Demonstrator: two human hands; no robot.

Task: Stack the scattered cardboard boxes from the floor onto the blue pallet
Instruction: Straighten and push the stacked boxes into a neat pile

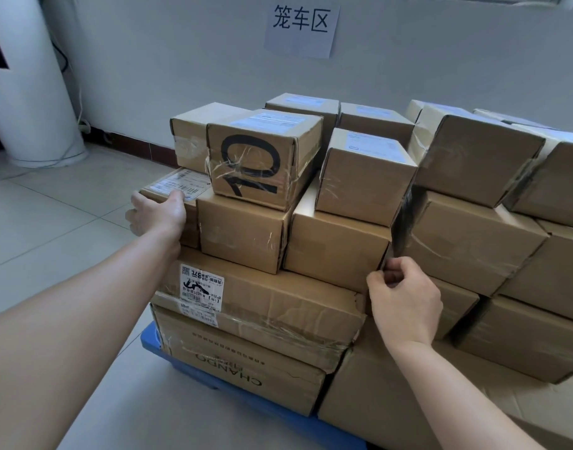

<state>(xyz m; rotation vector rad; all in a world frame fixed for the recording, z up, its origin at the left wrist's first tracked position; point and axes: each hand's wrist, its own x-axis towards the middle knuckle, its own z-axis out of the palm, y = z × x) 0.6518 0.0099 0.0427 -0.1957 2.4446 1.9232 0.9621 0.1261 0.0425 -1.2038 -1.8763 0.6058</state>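
- Cardboard boxes [343,222] piled several tiers high on blue pallet [152,342], visible only at near-left corner beneath the load.
- Left hand [158,212] clasped round outer end of flat labelled box [178,186] at stack's left edge, thumb laid on top.
- Right hand [405,303] curled at lower right corner of mid-tier box [337,245]; pinching tape or nothing, cannot tell.
- Step, by the look of it: seating and squaring a late box.
- Next, probably: push flush against neighbour, let go, scan floor [51,222] for strays.

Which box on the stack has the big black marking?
The small top-tier box up and right of the left hand: large black strokes cover its near face under clear tape. No other box shows such strokes.
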